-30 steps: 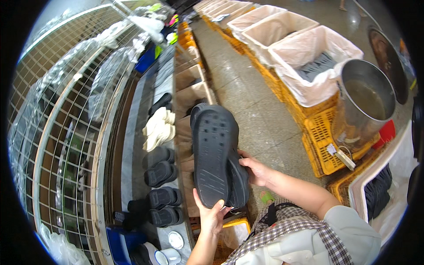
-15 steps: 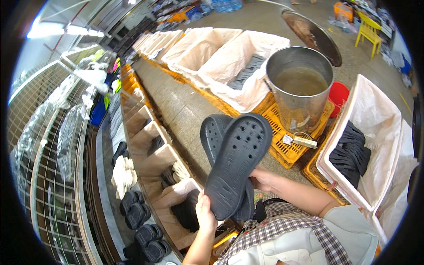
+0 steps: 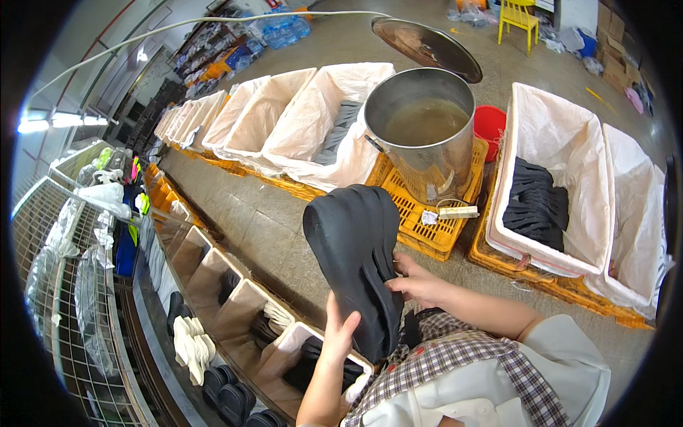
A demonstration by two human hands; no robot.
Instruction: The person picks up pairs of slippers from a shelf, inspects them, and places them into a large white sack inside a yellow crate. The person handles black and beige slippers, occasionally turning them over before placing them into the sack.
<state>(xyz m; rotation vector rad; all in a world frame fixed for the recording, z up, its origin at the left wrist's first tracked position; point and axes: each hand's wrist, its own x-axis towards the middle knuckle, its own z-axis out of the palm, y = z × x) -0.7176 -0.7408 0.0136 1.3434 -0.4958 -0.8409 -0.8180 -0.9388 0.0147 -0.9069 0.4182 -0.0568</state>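
The person holds a pair of dark grey foam clog shoes upright before the chest, soles outward, over the row of cardboard bins. The left hand cups the heel end from below with fingers spread, while the right hand pinches the side edge. Keeping the two shoes pressed flat together, with the left palm bearing the weight, would likely stop them from sliding apart while being turned.

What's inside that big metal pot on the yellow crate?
The metal pot holds a murky, yellowish-brown liquid, filling it well below the rim. The liquid is too cloudy to show whether anything lies beneath its surface. The pot stands on a yellow crate.
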